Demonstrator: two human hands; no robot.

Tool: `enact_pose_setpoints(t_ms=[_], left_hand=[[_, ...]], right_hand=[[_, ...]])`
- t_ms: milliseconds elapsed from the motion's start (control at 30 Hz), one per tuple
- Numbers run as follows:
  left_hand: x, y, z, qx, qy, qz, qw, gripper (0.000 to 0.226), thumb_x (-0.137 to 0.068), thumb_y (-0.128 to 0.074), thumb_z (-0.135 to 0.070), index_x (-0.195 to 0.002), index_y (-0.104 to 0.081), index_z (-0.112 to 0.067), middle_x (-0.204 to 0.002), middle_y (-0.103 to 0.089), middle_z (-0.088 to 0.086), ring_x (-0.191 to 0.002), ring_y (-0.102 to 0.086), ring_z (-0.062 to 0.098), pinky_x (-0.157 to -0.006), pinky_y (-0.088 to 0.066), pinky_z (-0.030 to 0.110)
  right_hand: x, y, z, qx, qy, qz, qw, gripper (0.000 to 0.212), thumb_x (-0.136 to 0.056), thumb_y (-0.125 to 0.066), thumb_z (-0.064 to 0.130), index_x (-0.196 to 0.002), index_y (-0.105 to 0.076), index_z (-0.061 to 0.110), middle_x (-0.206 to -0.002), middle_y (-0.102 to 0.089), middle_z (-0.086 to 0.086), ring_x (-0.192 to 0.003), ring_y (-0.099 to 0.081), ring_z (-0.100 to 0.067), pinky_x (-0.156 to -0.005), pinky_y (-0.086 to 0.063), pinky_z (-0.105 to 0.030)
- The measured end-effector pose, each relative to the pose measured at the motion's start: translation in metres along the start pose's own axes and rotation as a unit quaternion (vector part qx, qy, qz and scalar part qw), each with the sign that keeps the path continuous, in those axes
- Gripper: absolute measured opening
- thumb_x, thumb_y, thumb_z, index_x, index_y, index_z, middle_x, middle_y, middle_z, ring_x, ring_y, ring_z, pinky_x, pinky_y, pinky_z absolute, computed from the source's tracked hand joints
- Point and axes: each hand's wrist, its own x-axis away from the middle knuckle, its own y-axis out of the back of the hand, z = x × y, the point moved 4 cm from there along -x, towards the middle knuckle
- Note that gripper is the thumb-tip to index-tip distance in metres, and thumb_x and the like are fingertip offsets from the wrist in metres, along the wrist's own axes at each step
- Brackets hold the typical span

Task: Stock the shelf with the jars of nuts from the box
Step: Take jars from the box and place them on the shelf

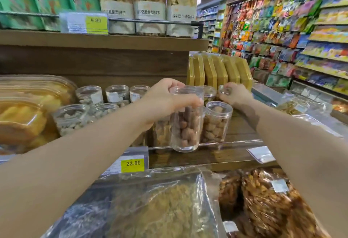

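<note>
My left hand (165,98) grips the lid end of a clear jar of brown nuts (186,124), holding it upright just in front of the wooden shelf's (239,134) front rail. My right hand (235,94) is closed around the lid of another clear jar (224,90) farther back on the shelf; most of that jar is hidden. A jar of pale nuts (215,123) stands on the shelf between the two hands. More clear jars (90,96) stand in rows to the left. No box is in view.
Yellow price tags (132,165) hang on the shelf edge. Bagged snacks (160,205) lie on the lower level in front. Tubs of yellow snacks (24,113) sit at left, flat yellow boxes (218,70) behind the jars, an upper shelf (98,40) overhead, an aisle at right.
</note>
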Motion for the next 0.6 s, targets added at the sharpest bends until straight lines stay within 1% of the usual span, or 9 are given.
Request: enact_pose_setpoints(t_ms=[67, 133, 167, 233, 333, 400, 500, 533, 600], left_hand=[[0.002, -0.004, -0.004, -0.017, -0.006, 0.004, 1.0, 0.058, -0.059, -0.08, -0.045, -0.109, -0.055, -0.03, -0.106, -0.059, -0.01, -0.094, -0.059, 0.005, -0.071, -0.049, 0.027], [0.003, -0.01, -0.012, -0.022, -0.011, 0.014, 1.0, 0.058, -0.062, -0.08, -0.046, -0.112, -0.054, -0.03, -0.108, -0.057, -0.01, -0.098, -0.057, 0.007, -0.079, -0.051, 0.031], [0.003, -0.013, -0.018, -0.018, -0.016, 0.018, 1.0, 0.058, -0.064, -0.079, -0.046, -0.112, -0.053, -0.029, -0.109, -0.055, -0.009, -0.099, -0.056, 0.008, -0.081, -0.051, 0.032], [0.0, -0.025, -0.032, -0.008, -0.029, 0.026, 0.999, 0.057, -0.064, -0.079, -0.047, -0.111, -0.052, -0.029, -0.109, -0.054, -0.008, -0.099, -0.056, 0.009, -0.081, -0.052, 0.032], [-0.008, -0.049, -0.055, -0.002, -0.053, 0.036, 0.998, 0.062, -0.06, -0.079, -0.049, -0.111, -0.053, -0.026, -0.11, -0.055, -0.006, -0.1, -0.056, 0.01, -0.078, -0.051, 0.031], [-0.016, -0.066, -0.069, -0.001, -0.066, 0.045, 0.997, 0.058, -0.064, -0.08, -0.046, -0.111, -0.054, -0.023, -0.109, -0.055, -0.005, -0.098, -0.056, 0.011, -0.073, -0.05, 0.03], [-0.034, -0.091, -0.084, -0.019, -0.089, 0.05, 0.995, 0.058, -0.066, -0.079, -0.047, -0.11, -0.051, -0.022, -0.104, -0.053, -0.005, -0.092, -0.056, 0.014, -0.068, -0.047, 0.03], [-0.042, -0.1, -0.088, -0.032, -0.104, 0.038, 0.993, 0.058, -0.067, -0.078, -0.049, -0.111, -0.05, -0.023, -0.105, -0.054, -0.005, -0.093, -0.056, 0.015, -0.071, -0.047, 0.03], [-0.055, -0.116, -0.09, -0.087, -0.137, 0.014, 0.987, 0.064, -0.069, -0.075, -0.053, -0.119, -0.047, -0.025, -0.114, -0.053, -0.004, -0.1, -0.055, 0.016, -0.079, -0.047, 0.032]], right_hand=[[-0.003, 0.002, -0.005, 0.013, 0.002, 0.024, 1.0, 0.069, -0.07, -0.068, 0.049, -0.133, -0.049, 0.027, -0.134, -0.048, -0.012, -0.114, -0.053, -0.032, -0.095, -0.046, -0.036], [0.002, 0.014, -0.007, 0.002, 0.007, 0.01, 1.0, 0.076, -0.064, -0.066, 0.053, -0.134, -0.048, 0.029, -0.135, -0.048, -0.011, -0.118, -0.051, -0.031, -0.1, -0.045, -0.04], [0.009, 0.022, -0.007, -0.008, 0.012, -0.009, 1.0, 0.075, -0.066, -0.065, 0.052, -0.135, -0.047, 0.028, -0.136, -0.048, -0.011, -0.121, -0.049, -0.031, -0.102, -0.043, -0.041], [0.025, 0.036, -0.008, -0.029, 0.018, -0.039, 0.999, 0.059, -0.078, -0.065, 0.04, -0.132, -0.051, 0.022, -0.137, -0.047, -0.012, -0.124, -0.047, -0.031, -0.103, -0.04, -0.039], [0.042, 0.053, -0.021, -0.05, 0.013, -0.078, 0.996, 0.034, -0.084, -0.064, 0.031, -0.116, -0.062, 0.019, -0.126, -0.056, -0.01, -0.109, -0.053, -0.026, -0.087, -0.045, -0.033], [0.053, 0.062, -0.03, -0.043, 0.014, -0.091, 0.995, 0.027, -0.084, -0.061, 0.028, -0.109, -0.066, 0.018, -0.118, -0.062, -0.006, -0.1, -0.056, -0.023, -0.079, -0.043, -0.029], [0.067, 0.074, -0.047, -0.046, -0.005, -0.097, 0.994, 0.033, -0.086, -0.056, 0.026, -0.118, -0.059, 0.019, -0.117, -0.06, -0.006, -0.102, -0.055, -0.024, -0.08, -0.041, -0.029], [0.07, 0.077, -0.053, -0.053, -0.013, -0.1, 0.994, 0.035, -0.086, -0.056, 0.027, -0.12, -0.057, 0.02, -0.119, -0.059, -0.005, -0.1, -0.055, -0.023, -0.08, -0.04, -0.028], [0.079, 0.083, -0.064, -0.057, -0.032, -0.112, 0.992, 0.029, -0.086, -0.056, 0.026, -0.115, -0.056, 0.022, -0.116, -0.056, -0.003, -0.093, -0.053, -0.022, -0.08, -0.041, -0.029]])
